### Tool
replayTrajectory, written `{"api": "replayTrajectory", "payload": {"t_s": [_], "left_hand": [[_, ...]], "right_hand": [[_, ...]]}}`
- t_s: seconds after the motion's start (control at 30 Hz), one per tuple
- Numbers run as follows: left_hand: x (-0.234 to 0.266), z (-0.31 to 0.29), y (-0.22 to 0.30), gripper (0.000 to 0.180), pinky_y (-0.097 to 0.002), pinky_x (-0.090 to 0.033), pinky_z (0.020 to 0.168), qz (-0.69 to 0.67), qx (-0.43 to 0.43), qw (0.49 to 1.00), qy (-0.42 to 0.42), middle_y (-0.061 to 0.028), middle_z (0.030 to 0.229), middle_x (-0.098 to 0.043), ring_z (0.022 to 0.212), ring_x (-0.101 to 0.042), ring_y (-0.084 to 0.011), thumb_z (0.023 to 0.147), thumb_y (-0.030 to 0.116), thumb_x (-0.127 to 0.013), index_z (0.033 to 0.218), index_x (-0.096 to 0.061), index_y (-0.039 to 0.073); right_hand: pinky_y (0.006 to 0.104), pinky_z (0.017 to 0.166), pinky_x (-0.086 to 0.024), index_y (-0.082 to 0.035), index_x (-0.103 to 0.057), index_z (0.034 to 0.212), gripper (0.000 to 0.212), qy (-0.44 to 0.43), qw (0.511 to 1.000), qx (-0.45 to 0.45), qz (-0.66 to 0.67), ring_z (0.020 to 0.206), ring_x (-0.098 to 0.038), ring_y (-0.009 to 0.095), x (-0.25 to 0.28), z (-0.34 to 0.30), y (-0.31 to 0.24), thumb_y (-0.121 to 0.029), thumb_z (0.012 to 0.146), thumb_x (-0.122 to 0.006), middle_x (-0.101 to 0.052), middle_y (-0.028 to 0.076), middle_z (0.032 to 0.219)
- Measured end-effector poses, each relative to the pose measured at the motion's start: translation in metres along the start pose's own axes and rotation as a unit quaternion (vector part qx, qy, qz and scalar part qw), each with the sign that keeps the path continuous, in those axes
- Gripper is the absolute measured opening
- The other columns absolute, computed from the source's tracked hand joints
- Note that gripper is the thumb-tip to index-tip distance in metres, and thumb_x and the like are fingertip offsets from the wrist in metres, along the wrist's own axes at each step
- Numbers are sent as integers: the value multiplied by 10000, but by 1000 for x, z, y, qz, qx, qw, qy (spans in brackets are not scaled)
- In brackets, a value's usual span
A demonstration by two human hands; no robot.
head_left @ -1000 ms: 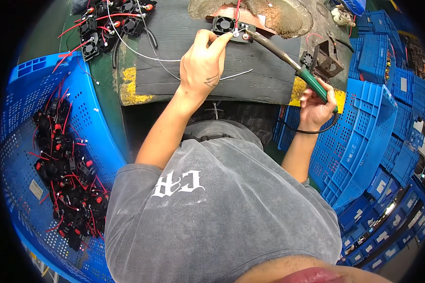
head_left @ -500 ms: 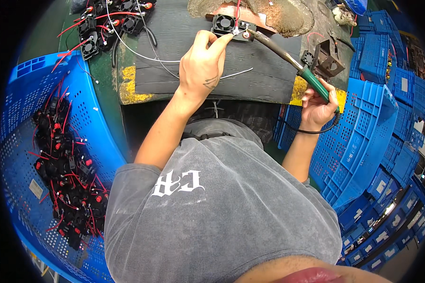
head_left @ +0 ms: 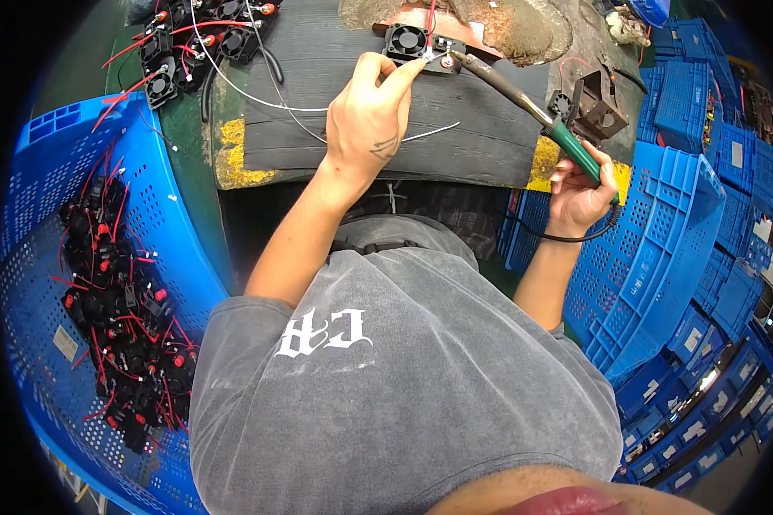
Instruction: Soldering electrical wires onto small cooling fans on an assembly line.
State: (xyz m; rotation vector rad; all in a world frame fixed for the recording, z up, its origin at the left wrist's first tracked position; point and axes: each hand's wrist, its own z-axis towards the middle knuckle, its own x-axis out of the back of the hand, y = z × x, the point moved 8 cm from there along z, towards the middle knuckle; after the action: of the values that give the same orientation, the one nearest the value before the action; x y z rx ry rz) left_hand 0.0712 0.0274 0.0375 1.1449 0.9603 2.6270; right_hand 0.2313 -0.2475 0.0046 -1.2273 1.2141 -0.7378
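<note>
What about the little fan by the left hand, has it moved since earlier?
No, the black fan shows no clear shift; it keeps its place against the dark mat.

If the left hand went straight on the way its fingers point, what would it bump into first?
Probably the black fan unit. The left hand points at its near edge, so close that they may already touch.

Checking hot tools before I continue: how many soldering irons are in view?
1: the green-handled soldering iron, held in the right hand, its tip at the black fan unit on the bench. Others may be hidden in the clutter.
</note>
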Motion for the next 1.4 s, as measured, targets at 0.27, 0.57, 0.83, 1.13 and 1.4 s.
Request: {"api": "replayTrajectory", "payload": {"t_s": [0.27,0.57,0.83,1.13,1.4], "left_hand": [[-2,2,-1,219,-322,-508,533,0,8,1000,9,-78,816,-538,612,-604,-231,795,39,-649,1004,-676,96],[-5,5,-4,212,-318,-492,554,-7,34,999,1,-80,843,-552,612,-599,-220,826,43,-639,1023,-686,104],[-7,6,-4,229,-309,-489,556,-12,39,999,-4,-78,844,-547,611,-594,-205,817,33,-643,1030,-686,106],[-10,9,-4,207,-322,-508,523,2,30,1000,-4,-63,812,-530,603,-604,-223,808,61,-649,1008,-677,106],[-12,10,-4,197,-324,-512,534,5,30,1000,-3,-67,825,-539,620,-611,-229,815,68,-645,1007,-676,102]], "right_hand": [[254,380,-430,5,-601,1041,478,2,1000,-1,-6,474,-571,211,-1,1,0,-396,919,-370,-635,159,687],[249,370,-424,13,-594,1045,472,-8,1000,-1,9,471,-571,215,-3,7,1,-375,920,-357,-632,163,686],[252,372,-427,0,-593,1042,470,-8,1000,-10,18,470,-567,219,3,11,6,-391,914,-368,-631,166,683],[253,372,-424,2,-580,1060,469,-6,999,-20,30,473,-567,222,0,15,10,-392,919,-369,-632,172,692],[255,359,-423,7,-580,1056,469,-3,1000,-17,26,464,-565,215,1,18,11,-390,918,-372,-632,172,697]]}}
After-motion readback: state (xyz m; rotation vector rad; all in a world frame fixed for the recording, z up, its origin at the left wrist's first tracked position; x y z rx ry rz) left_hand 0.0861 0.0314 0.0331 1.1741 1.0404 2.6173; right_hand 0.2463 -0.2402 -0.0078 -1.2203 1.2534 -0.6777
